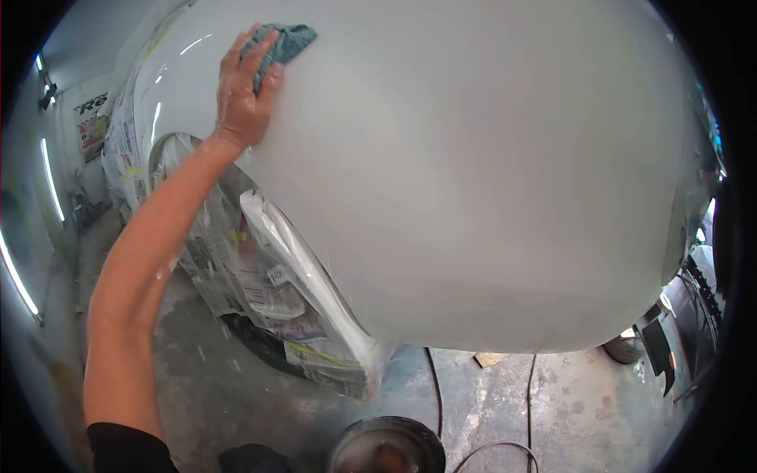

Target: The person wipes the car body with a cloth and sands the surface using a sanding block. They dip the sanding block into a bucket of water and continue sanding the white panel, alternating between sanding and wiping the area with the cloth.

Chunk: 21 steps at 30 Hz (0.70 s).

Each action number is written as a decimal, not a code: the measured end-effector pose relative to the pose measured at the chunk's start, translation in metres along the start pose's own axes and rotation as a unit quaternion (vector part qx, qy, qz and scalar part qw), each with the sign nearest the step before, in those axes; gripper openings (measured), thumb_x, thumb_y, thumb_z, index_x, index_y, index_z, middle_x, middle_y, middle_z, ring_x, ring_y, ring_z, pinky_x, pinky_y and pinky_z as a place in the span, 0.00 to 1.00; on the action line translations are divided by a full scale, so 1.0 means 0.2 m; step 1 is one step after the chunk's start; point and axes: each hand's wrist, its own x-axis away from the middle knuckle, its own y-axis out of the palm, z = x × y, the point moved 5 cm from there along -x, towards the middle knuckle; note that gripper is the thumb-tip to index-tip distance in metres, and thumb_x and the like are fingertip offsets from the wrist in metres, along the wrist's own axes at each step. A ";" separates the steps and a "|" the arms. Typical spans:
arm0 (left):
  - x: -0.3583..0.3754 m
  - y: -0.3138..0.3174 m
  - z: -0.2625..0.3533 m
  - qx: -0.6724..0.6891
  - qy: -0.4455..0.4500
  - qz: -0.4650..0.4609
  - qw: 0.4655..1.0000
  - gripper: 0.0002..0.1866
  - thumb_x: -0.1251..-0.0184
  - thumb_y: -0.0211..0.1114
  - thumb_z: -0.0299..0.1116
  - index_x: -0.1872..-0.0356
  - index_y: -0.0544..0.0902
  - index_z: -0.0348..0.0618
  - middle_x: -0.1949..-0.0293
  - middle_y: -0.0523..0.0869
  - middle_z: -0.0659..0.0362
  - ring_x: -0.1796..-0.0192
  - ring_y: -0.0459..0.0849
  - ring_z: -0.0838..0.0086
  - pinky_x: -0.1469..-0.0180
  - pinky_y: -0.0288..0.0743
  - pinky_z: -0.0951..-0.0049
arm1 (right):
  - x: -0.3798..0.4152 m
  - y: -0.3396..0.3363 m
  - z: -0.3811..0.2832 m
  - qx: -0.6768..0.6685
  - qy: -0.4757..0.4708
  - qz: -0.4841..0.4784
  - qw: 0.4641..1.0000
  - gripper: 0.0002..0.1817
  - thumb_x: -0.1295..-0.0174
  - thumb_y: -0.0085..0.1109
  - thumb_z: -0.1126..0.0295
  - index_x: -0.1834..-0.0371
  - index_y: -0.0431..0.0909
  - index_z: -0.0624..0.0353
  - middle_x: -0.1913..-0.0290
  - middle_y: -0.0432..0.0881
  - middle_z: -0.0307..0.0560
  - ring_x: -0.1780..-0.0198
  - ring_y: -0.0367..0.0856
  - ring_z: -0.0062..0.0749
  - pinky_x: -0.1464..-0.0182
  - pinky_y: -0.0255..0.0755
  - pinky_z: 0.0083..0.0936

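My left hand [246,98] reaches up onto the pale grey, matte car hood [473,173] at the upper left. Its fingers are closed on a crumpled teal cloth [290,46], which lies against the panel. The hand and forearm look wet. Beside the hand is the glossy white fender [185,75]. My right hand does not show.
Newspaper and plastic film [264,288] mask the car's front left side. Below stands a black bucket [430,433] with cloudy liquid and a blurred reddish shape inside. A hose [532,410] runs over the concrete floor [579,402]. Car parts stand at the right.
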 end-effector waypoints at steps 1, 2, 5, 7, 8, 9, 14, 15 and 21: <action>0.02 0.01 0.07 0.008 0.019 0.002 1.000 0.28 0.27 0.64 0.36 0.26 0.75 0.54 0.25 0.71 0.50 0.23 0.66 0.51 0.22 0.59 0.50 | -0.01 0.01 0.01 -0.005 -0.021 -0.017 1.000 0.44 0.35 0.59 0.43 0.17 0.58 0.43 0.34 0.75 0.75 0.34 0.79 0.60 0.34 0.75 0.47; 0.05 0.02 0.14 0.017 0.039 0.004 0.999 0.29 0.29 0.65 0.34 0.26 0.75 0.54 0.25 0.71 0.50 0.23 0.66 0.50 0.22 0.59 0.49 | -0.02 0.01 0.03 -0.013 -0.042 -0.033 0.998 0.45 0.35 0.59 0.42 0.17 0.57 0.43 0.34 0.75 0.76 0.33 0.79 0.60 0.34 0.75 0.47; 0.21 0.10 0.62 0.113 0.105 -0.099 0.983 0.32 0.33 0.69 0.34 0.27 0.75 0.62 0.23 0.70 0.57 0.21 0.64 0.49 0.23 0.55 0.35 | 0.00 0.08 0.07 -0.032 -0.096 -0.070 0.992 0.46 0.36 0.60 0.41 0.16 0.56 0.41 0.34 0.75 0.78 0.32 0.78 0.60 0.33 0.75 0.47; 0.38 0.17 0.95 0.158 0.155 -0.159 0.962 0.28 0.30 0.66 0.35 0.29 0.77 0.65 0.22 0.68 0.60 0.19 0.62 0.52 0.20 0.54 0.36 | 0.03 0.12 0.10 -0.036 -0.092 -0.080 0.992 0.47 0.36 0.61 0.40 0.16 0.56 0.40 0.34 0.74 0.79 0.31 0.78 0.60 0.33 0.75 0.47; 0.48 0.21 1.11 0.224 0.183 -0.169 0.942 0.22 0.27 0.61 0.33 0.33 0.81 0.63 0.22 0.69 0.60 0.18 0.62 0.53 0.18 0.49 0.38 | 0.07 0.11 0.09 -0.026 -0.078 -0.083 0.993 0.47 0.36 0.61 0.38 0.17 0.57 0.43 0.33 0.74 0.78 0.32 0.78 0.60 0.33 0.75 0.46; 0.60 0.24 1.25 0.270 0.204 -0.181 0.923 0.21 0.27 0.61 0.33 0.34 0.81 0.61 0.22 0.70 0.58 0.18 0.62 0.53 0.17 0.50 0.40 | 0.11 0.10 0.09 -0.016 -0.065 -0.087 0.994 0.48 0.37 0.61 0.37 0.18 0.57 0.47 0.33 0.74 0.77 0.32 0.78 0.60 0.34 0.76 0.46; 1.26 0.20 1.80 0.442 0.132 -0.226 0.858 0.18 0.28 0.61 0.32 0.39 0.82 0.47 0.31 0.77 0.49 0.25 0.70 0.53 0.22 0.63 0.47 | 0.87 -0.58 -0.24 -0.114 0.087 0.045 0.989 0.50 0.39 0.66 0.37 0.23 0.60 0.57 0.39 0.81 0.73 0.37 0.82 0.64 0.36 0.76 0.50; 1.44 0.15 1.92 0.453 0.113 -0.286 0.837 0.18 0.28 0.62 0.33 0.38 0.82 0.48 0.33 0.78 0.50 0.28 0.73 0.54 0.26 0.66 0.47 | 0.99 -0.70 -0.25 -0.141 0.078 0.089 0.983 0.50 0.39 0.67 0.37 0.25 0.61 0.61 0.38 0.80 0.74 0.36 0.81 0.65 0.36 0.76 0.50; 2.32 -0.40 2.29 0.462 0.022 -0.486 0.741 0.22 0.32 0.67 0.42 0.37 0.81 0.56 0.44 0.81 0.54 0.41 0.80 0.58 0.41 0.75 0.55 | 1.44 -1.54 -0.33 -0.107 -0.057 0.519 0.846 0.38 0.42 0.77 0.66 0.30 0.70 0.63 0.44 0.83 0.65 0.43 0.83 0.62 0.41 0.77 0.45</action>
